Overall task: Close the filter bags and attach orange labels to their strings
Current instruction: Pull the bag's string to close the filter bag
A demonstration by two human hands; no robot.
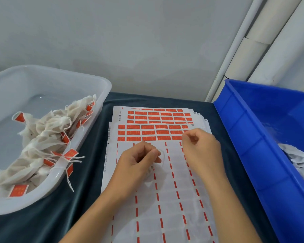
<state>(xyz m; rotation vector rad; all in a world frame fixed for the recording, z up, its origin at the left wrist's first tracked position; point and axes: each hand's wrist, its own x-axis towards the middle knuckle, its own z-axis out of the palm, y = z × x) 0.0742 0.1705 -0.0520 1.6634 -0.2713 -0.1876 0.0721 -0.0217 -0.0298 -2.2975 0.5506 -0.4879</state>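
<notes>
While the left hand (139, 160) pinches a small filter bag (150, 170) over the label sheets (165, 190), the right hand (198, 146) pinches at something too fine to make out, near the remaining orange labels (147, 132). Left of the sheets, a clear tub (88, 135) holds tagged filter bags (42, 137), several strings trailing over its rim. Right, a blue bin (253, 146) holds white bags (297, 160).

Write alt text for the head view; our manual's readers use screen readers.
A person's left hand holds a filter bag over a label sheet while the right hand pinches near the orange labels. A clear bin of labelled bags sits left, a blue bin right.
</notes>
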